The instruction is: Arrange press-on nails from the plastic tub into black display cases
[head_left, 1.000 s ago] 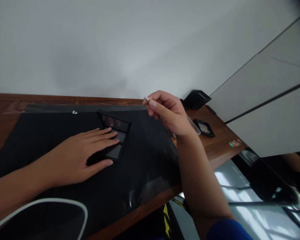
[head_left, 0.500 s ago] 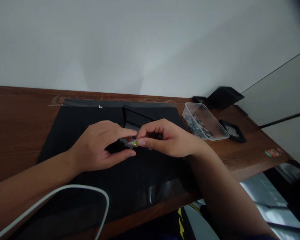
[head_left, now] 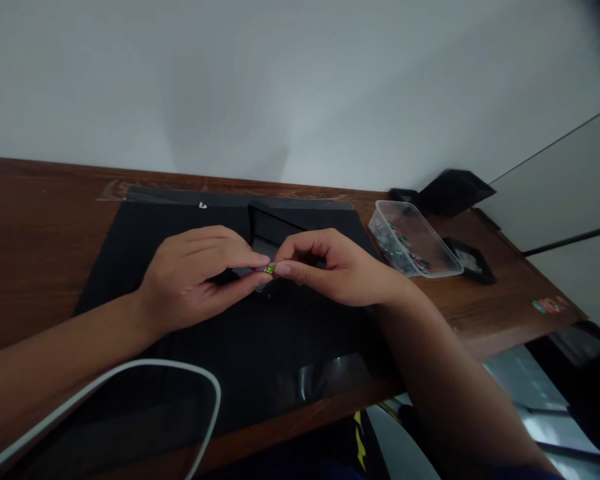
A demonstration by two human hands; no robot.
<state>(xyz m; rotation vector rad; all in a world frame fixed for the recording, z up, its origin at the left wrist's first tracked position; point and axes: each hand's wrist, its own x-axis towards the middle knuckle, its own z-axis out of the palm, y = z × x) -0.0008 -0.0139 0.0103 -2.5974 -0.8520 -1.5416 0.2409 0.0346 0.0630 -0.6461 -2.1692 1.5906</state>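
Between my two hands is a small shiny piece (head_left: 269, 269), green with a pinkish pointed part; it is too small and too covered to name its kind. My left hand (head_left: 195, 277) pinches its left end between thumb and index finger. The thumb and index finger of my right hand (head_left: 337, 267) close on its right end. Just behind the fingers, an open black box (head_left: 275, 225) with a raised lid rests on the black mat (head_left: 300, 347); the hands partly hide it.
A clear plastic tub (head_left: 443, 270) of small wrapped pieces stands at right. Beside it lies a small black box (head_left: 473, 261), with a larger black box (head_left: 453, 191) behind. A white cable (head_left: 145, 362) loops at front left. A white scrap (head_left: 203, 205) lies on the mat's far edge.
My left thumb and index finger, apart before, have closed onto the small shiny piece's left end. My right hand keeps its pinch. The whole view has shifted slightly.
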